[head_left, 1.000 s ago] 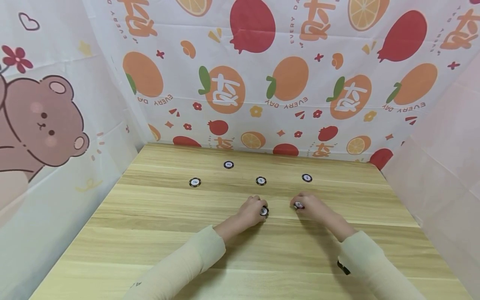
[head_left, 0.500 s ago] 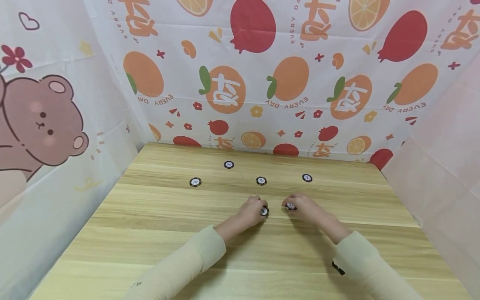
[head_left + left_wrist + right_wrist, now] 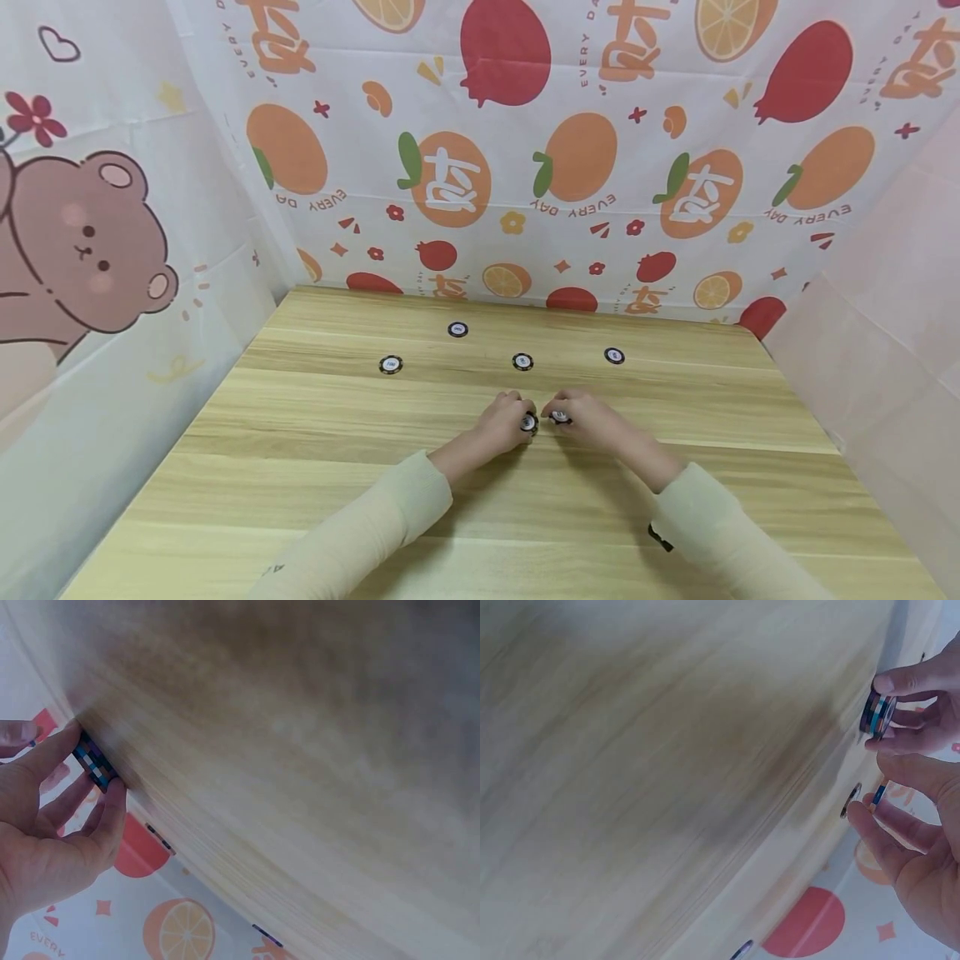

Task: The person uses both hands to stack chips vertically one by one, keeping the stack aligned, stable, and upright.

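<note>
A short stack of poker chips (image 3: 529, 423) stands on the wooden table, its edges striped in the left wrist view. My left hand (image 3: 501, 423) grips this stack between thumb and fingers. Just to the right, my right hand (image 3: 592, 419) pinches a single poker chip (image 3: 559, 417), raised a little off the table as the right wrist view shows. A small gap parts this chip from the stack. In the left wrist view, the stack (image 3: 96, 762) sits between the thumb and fingertips of the left hand (image 3: 56, 840).
Loose chips lie farther back on the table (image 3: 300, 417): one at the left (image 3: 391, 364), one at the back (image 3: 457, 330), one in the middle (image 3: 522, 362) and one at the right (image 3: 614, 356). A fruit-printed curtain (image 3: 517, 200) hangs behind the table.
My right hand has moved left with its chip, closing in on the stack. The left hand and the stack have stayed in place.
</note>
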Demonstrator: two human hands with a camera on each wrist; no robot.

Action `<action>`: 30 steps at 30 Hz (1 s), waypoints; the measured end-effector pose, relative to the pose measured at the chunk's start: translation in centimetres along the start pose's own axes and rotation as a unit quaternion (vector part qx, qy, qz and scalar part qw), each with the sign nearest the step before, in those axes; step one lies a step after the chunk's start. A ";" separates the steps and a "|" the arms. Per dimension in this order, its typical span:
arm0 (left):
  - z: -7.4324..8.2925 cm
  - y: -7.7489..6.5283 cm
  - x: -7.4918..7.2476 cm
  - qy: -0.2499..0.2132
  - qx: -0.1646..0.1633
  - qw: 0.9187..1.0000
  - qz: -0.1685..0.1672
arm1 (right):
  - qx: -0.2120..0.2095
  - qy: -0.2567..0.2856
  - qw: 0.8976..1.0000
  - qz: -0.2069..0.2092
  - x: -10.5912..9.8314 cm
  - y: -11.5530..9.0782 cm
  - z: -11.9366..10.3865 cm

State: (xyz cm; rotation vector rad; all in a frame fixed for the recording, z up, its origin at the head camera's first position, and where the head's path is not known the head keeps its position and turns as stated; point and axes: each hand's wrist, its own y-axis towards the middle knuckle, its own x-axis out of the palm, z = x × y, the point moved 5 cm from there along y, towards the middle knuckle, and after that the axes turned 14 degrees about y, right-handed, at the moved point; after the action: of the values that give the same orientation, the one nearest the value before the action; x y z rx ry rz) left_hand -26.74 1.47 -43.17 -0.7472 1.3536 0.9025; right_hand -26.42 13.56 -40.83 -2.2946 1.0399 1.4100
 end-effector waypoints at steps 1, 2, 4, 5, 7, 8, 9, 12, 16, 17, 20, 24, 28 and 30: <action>0.0 0.0 0.0 0.001 0.001 1.000 0.002 | 0.001 0.002 1.000 0.000 0.1 0.0 -0.1; 0.0 0.0 0.0 0.002 0.001 1.000 0.002 | 0.003 0.005 1.000 0.001 0.1 0.1 -0.2; 0.0 0.0 0.0 0.003 0.002 1.000 0.004 | 0.006 0.010 1.000 0.000 0.3 0.1 -0.4; 0.0 0.0 0.0 0.002 0.001 1.000 0.003 | 0.009 0.014 1.000 -0.002 0.3 0.1 -0.4; 0.0 0.1 0.0 0.000 -0.001 1.000 0.002 | 0.013 0.020 1.000 -0.003 0.4 0.2 -0.5; 0.0 0.1 0.0 -0.002 -0.003 1.000 -0.001 | 0.017 0.022 1.000 -0.004 0.5 0.2 -0.6; 0.0 0.1 0.0 -0.002 -0.004 1.000 -0.002 | 0.019 0.022 1.000 -0.006 0.6 0.2 -0.6; 0.0 0.1 0.1 -0.006 -0.005 1.000 -0.006 | 0.025 0.023 0.999 -0.013 0.7 0.3 -0.8; 0.0 0.0 0.1 -0.006 -0.006 1.000 -0.007 | 0.029 0.024 0.999 -0.025 0.9 0.4 -1.1; 0.0 0.0 0.0 -0.007 -0.006 1.000 -0.007 | 0.029 0.025 0.999 -0.027 1.0 0.5 -1.2; 0.0 0.0 0.0 -0.007 -0.007 1.000 -0.008 | 0.024 0.030 0.999 -0.028 1.0 0.6 -1.4; 0.0 -0.1 0.0 -0.003 -0.006 1.000 -0.005 | 0.013 0.023 0.999 -0.023 1.2 0.8 -1.6; 0.0 -0.1 -0.1 -0.003 -0.004 1.000 0.002 | -0.003 0.006 1.000 -0.016 1.5 1.1 -1.7; -0.1 -0.1 -0.1 -0.003 -0.003 1.000 0.003 | -0.011 -0.001 1.000 -0.011 1.6 1.1 -1.7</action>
State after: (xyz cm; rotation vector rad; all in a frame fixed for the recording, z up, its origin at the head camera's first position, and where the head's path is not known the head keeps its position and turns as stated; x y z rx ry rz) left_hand -26.67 1.36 -43.04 -0.7440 1.3492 0.9139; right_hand -25.58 11.08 -41.20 -2.3138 1.0015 1.4221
